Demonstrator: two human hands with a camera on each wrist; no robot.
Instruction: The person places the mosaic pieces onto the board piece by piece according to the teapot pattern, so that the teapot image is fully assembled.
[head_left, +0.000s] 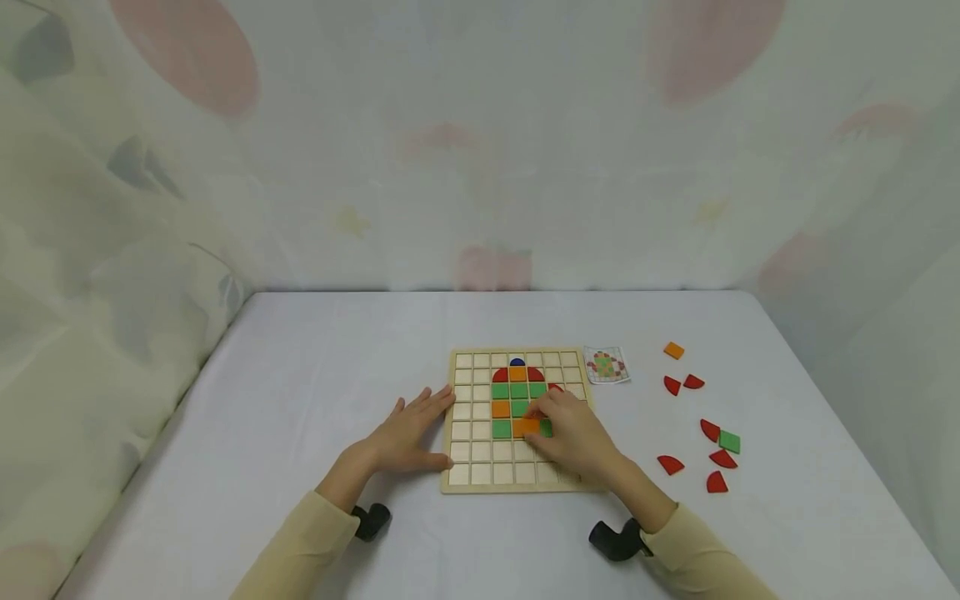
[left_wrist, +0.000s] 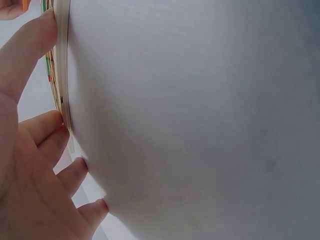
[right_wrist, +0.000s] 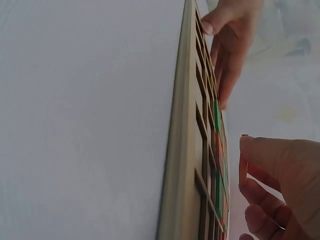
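Right wrist alone shows a gap — orange tile (right_wrist: pixel 243 172) above board (right_wrist: pixel 181 150).

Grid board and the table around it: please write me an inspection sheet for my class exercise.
Surface: white table.
Job's things: wooden grid board, partly filled with coloured pieces; picture card beside its upper right corner; further right, loose red pieces, a green square and an orange square.
Clutter: a black object by each wrist.
Hands: left hand touches the board's left edge; right hand pinches an orange tile over the board.
Cables: nothing seen.
Surroundings: patterned fabric behind and at both sides.
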